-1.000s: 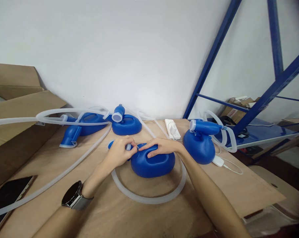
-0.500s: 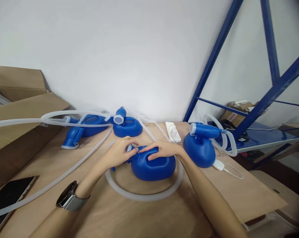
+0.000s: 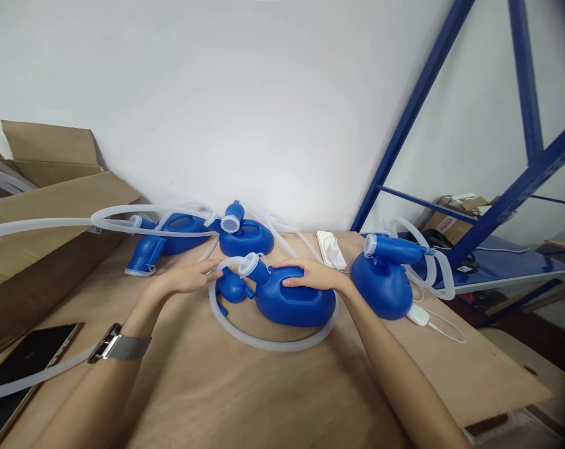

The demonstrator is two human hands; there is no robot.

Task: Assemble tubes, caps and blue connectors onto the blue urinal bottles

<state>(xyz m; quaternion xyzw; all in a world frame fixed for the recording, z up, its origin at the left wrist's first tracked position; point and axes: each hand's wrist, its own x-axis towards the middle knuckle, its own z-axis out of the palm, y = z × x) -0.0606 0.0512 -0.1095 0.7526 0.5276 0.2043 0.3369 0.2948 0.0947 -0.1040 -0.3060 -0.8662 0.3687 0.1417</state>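
A blue plastic urinal bottle (image 3: 295, 308) lies on the table in front of me, its white-capped neck pointing up and to the left. My right hand (image 3: 310, 274) grips its handle, thumb at the handle opening and fingers behind. To the left, my left hand (image 3: 189, 277) has its fingertips closed on the translucent hose (image 3: 264, 344), which loops around the front of the bottle. Just right of those fingertips is a rounded blue piece (image 3: 233, 287) with a short blue spout, lying beside the bottle neck.
More blue bottles with hoses stand behind, one at back left (image 3: 182, 234), one at back centre (image 3: 247, 238) and one at right (image 3: 380, 284). A power strip (image 3: 332, 249) lies near the wall. An open cardboard box (image 3: 53, 209) and a phone (image 3: 30, 358) are at left; blue shelving (image 3: 492, 259) stands right.
My left hand has left the bottle neck and moved left to the hose, uncovering the neck and the rounded blue piece. My right hand stays on the bottle handle. The view has shifted slightly.
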